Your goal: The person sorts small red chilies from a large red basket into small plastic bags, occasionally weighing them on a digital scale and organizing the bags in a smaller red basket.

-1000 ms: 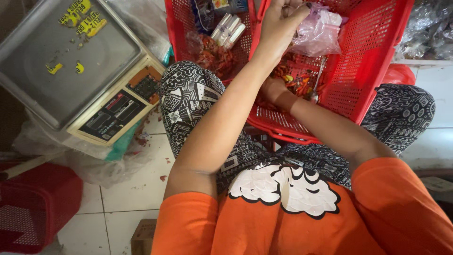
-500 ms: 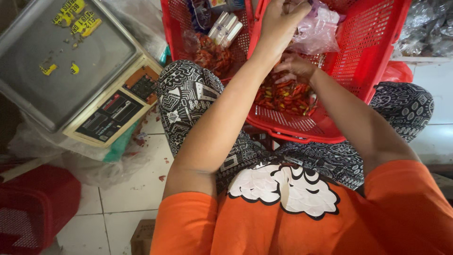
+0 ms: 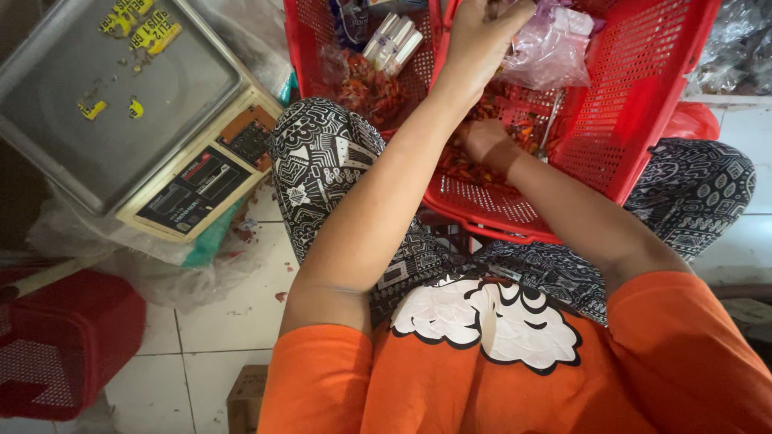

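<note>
The red chillies (image 3: pixel 474 165) are lying in a heap on the floor of the red mesh basket (image 3: pixel 643 96), which is resting tilted across the person's lap. The right hand (image 3: pixel 482 138) is digging down into that heap, fingers buried among the chillies, so I cannot tell how wide it is spread or what it is gripping. The left hand (image 3: pixel 482 36) is reaching up near the top edge of the view, fingers curled in narrow, pinching at a clear plastic bag (image 3: pixel 551 52) sitting just beside it inside the basket. Further left, in a second red basket (image 3: pixel 310 40), more chillies are showing alongside a small bundle of pale tubes (image 3: pixel 392 40). Out to the left on the floor, a weighing scale (image 3: pixel 121 112) with a steel platform is sitting on crumpled plastic. In the lower left corner, a red mesh crate (image 3: pixel 64 341) is standing on the white tiles.
</note>
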